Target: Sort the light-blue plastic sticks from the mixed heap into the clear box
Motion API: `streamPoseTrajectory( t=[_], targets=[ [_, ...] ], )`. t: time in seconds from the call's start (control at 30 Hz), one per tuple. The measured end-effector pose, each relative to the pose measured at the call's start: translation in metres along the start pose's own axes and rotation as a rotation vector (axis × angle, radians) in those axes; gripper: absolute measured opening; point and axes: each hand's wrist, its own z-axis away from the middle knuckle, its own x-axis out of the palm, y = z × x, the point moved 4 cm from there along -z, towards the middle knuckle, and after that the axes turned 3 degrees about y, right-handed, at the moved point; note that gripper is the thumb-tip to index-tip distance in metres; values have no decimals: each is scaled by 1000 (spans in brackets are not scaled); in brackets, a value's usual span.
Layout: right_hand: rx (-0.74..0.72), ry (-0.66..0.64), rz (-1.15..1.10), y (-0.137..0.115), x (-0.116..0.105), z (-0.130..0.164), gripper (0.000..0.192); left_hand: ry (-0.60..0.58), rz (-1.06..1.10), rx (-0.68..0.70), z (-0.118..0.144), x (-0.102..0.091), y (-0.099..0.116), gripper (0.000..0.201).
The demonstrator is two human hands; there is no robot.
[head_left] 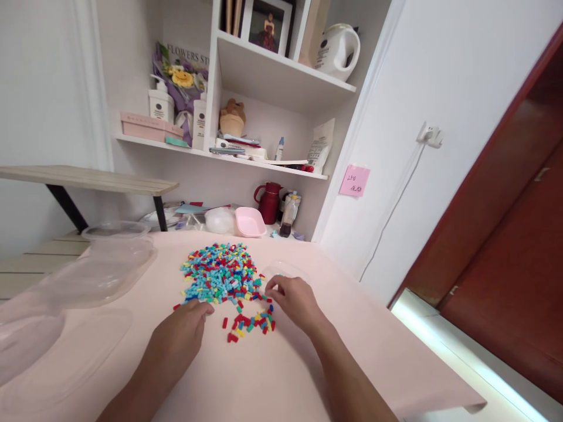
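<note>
Coloured bead pile [222,275] between hands; left hand [182,334] grip loose (empty), right hand [292,299] grip pinching at pile edge.

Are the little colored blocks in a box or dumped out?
Dumped out. The colored blocks lie spread loose on the pink table, between the left hand and right hand.

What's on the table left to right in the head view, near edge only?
Clear plastic containers → left hand → small red-mixed cluster of pieces → right hand.
</note>
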Motion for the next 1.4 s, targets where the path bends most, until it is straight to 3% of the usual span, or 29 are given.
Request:
streamPoseTrajectory(
  t=[0.17, 0.3, 0.43, 0.5, 0.6, 0.67, 0.8, 1.0, 1.2, 1.4],
  targets=[
    [136, 427, -122, 21, -24, -1, 26, 4, -5, 9, -1, 0, 2, 38],
    [268, 491, -55, 41, -32, -2, 29, 9, -2, 23, -1, 0, 3, 39],
    [196, 524, -153, 35, -29, -2, 32, -10, -20, 10, 2, -3, 5, 38],
    [80, 474, -258, 22, -20, -3, 30, -21, -30, 4, 3, -4, 7, 39],
    [-137, 282, -356, -2, 5, -4, 26, -35, -41, 7, 3, -4, 8, 40],
    [-241, 165, -344, -14, 22, -4, 30, -33, -49, 13, 2, -4, 8, 41],
    [-311, 12, -193, -24, 48, -3, 40, -36, -82, 41, 3, -4, 9, 41],
    [-308, -101, -196, -26, 52, -1, 42, -65, -91, 46, 3, -5, 11, 42],
    [-408, -18, -93, -30, 59, 1, 48, -62, -88, 58, 3, -1, 9, 43],
    [-461, -107, -133, -36, 58, 1, 36, -43, -108, 89, 4, 3, 6, 44]
  ],
)
